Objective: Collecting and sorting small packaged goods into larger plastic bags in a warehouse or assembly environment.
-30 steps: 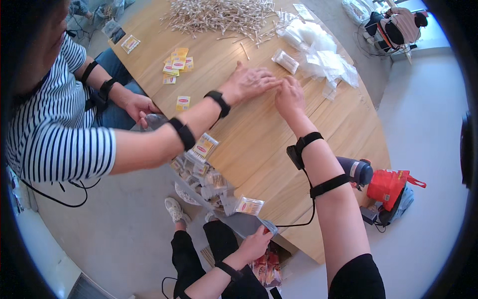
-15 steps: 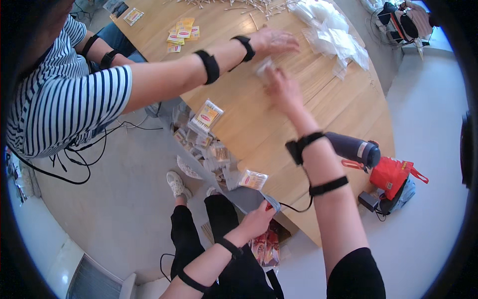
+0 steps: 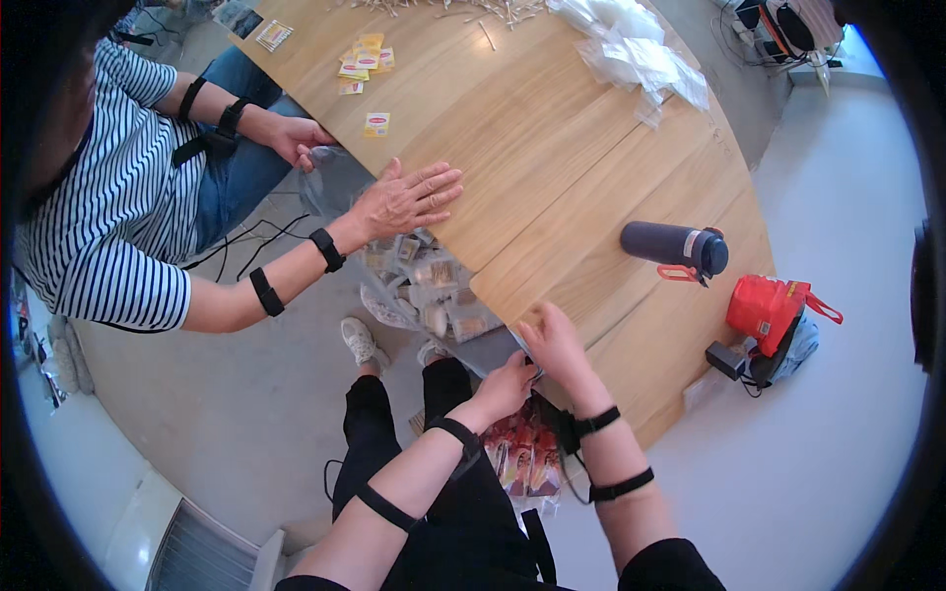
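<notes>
"Many small packets [image 3: 434, 274] are piled inside that grey bag [image 3: 490, 353]. Why is it there?"

"It hangs just below the near-left edge of the table [image 3: 581, 197], its mouth open along the wood. Probably that puts the opening right beside the working surface."

"And the left hand [image 3: 505, 386]?"

"Its fingers are curled closed on the near end of the bag's rim, likely so that side doesn't sag under the load."

"Does the right hand [image 3: 550, 345] help?"

"It is just beside the left one, at the table's edge, with fingers partly bent. I can't tell whether it has hold of the rim or of anything else."

"What about the co-worker [image 3: 128, 217], on the left?"

"The co-worker's far hand [image 3: 299, 141] is at the bag's far end, fingers bent at the plastic, presumably holding up that side. The co-worker's near hand [image 3: 409, 202] is palm down by the table's edge, fingers straight, gripping nothing I can see."

"The yellow cards [image 3: 367, 61] and clear sleeves [image 3: 631, 49]?"

"Far left and far right, perhaps to leave room for hands between."
</notes>
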`<state>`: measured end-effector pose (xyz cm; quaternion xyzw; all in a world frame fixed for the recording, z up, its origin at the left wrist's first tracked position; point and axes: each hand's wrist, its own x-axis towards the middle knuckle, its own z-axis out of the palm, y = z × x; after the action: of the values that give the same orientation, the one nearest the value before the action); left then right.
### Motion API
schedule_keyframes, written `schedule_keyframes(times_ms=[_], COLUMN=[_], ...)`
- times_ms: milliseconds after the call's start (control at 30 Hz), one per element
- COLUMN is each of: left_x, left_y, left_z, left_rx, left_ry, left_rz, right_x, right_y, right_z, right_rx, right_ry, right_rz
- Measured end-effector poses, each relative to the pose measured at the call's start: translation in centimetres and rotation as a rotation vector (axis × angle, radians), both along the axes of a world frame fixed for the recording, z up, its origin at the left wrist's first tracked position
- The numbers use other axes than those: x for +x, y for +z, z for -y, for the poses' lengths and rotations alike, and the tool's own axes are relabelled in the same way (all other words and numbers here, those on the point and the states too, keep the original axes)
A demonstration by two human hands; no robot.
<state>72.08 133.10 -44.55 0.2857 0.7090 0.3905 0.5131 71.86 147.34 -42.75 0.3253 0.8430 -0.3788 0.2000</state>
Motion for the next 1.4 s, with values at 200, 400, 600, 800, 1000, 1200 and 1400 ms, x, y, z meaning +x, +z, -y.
schedule_keyframes(times_ms=[200,400,600,800,1000,1200,1400], left_x=[0.6,-5.4,-19.5,-30.1,-35.9,-31.6,-25.6], left_y=[0.3,-0.9,-7.1,-12.7,-16.1,-14.1,-9.2], left_z=[0.4,6.6,14.3,14.8,15.9,16.2,17.6], left_rx=[0.025,0.086,-0.214,-0.088,0.016,0.022,0.011], left_ry=[0.015,0.338,1.008,1.013,0.776,0.839,0.661], left_rz=[0.008,-0.308,0.116,-0.184,-0.193,0.075,0.138], right_x=[8.7,8.2,10.4,11.2,10.3,9.1,8.9], right_y=[-3.4,-1.5,-2.3,-4.2,-5.2,-4.4,-1.6], right_z=[4.0,7.0,12.5,17.0,18.9,19.9,19.8], right_rx=[-0.307,-0.948,-0.901,-0.771,-0.715,-0.708,-0.719], right_ry=[-0.548,-1.379,-1.455,-1.506,-1.580,-1.461,-1.449], right_rz=[0.014,-0.402,-0.351,-0.348,-0.434,-0.361,-0.552])
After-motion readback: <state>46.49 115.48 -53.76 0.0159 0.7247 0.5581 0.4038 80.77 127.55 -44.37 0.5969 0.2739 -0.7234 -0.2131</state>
